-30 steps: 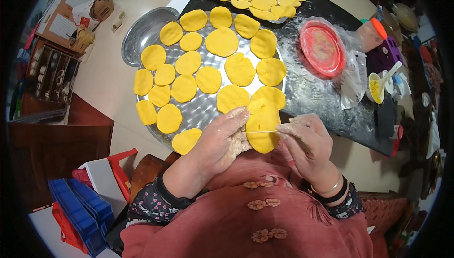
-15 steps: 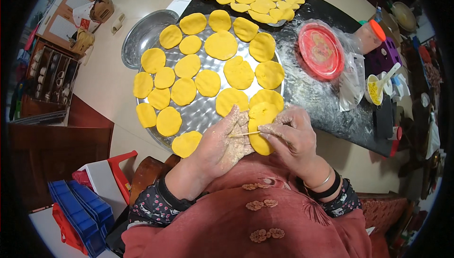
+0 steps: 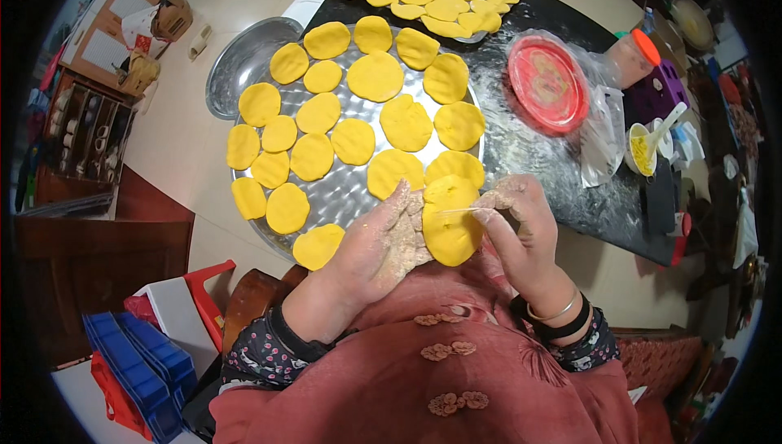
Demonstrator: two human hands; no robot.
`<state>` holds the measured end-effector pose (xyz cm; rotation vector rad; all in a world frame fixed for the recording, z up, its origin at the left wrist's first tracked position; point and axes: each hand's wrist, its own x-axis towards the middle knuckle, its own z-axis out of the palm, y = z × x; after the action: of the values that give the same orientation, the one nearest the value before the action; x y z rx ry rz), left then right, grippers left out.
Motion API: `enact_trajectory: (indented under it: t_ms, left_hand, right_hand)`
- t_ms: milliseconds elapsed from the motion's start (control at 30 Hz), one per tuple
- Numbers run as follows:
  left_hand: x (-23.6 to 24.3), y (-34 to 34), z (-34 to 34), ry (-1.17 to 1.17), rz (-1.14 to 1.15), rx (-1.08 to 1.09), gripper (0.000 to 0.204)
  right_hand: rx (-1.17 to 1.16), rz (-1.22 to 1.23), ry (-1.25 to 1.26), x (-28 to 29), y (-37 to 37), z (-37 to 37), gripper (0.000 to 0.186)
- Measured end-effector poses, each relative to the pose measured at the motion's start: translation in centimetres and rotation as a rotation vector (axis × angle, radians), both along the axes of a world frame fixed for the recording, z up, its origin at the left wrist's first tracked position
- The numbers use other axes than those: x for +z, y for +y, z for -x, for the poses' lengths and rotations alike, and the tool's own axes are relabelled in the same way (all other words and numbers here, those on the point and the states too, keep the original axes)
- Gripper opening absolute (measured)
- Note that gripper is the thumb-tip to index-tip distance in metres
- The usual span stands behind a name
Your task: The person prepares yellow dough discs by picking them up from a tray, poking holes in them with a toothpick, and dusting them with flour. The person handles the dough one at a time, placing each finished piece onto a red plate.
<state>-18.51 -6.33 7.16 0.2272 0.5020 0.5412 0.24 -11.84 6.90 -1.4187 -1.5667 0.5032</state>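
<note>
So the left forearm (image 3: 322, 309) comes in from 7 o'clock and aims at about 1, with the left hand (image 3: 381, 242) turned palm up, thumb (image 3: 398, 198) poking toward 12 and fingers spread out toward 3, tips hidden. Over at 3 o'clock from it is the right hand (image 3: 529, 228), thumb and forefinger in a tight pinch pointing at 10, wrist kinda bent, forearm slanting up toward 11. Both hands are pretty powdery, left palm worst.
</note>
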Motion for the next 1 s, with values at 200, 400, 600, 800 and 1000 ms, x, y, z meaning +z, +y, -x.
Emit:
enact_trajectory:
  t_ms: [200, 400, 600, 800, 1000]
  left_hand:
    - [-0.2, -0.1, -0.3, 0.028, 0.025, 0.015, 0.048]
    - [0.0, -0.3, -0.4, 0.02, 0.03, 0.034, 0.047]
    - [0.1, -0.4, -0.4, 0.022, 0.027, 0.045, 0.047]
    - [0.2, -0.4, -0.4, 0.039, 0.009, 0.023, 0.047]
    - [-0.1, -0.4, 0.0, 0.057, -0.017, 0.001, 0.049]
  right_hand:
    - [0.072, -0.037, -0.119, 0.1, -0.5, 0.2, 0.013]
    - [0.087, -0.073, -0.21, -0.3, -0.4, 0.6, 0.014]
    - [0.107, -0.13, -0.326, -0.2, -0.3, 0.7, 0.013]
    - [0.045, -0.088, -0.139, 0.0, -0.5, 0.5, 0.009]
    - [-0.128, 0.041, 0.177, 0.6, -0.5, -1.7, 0.006]
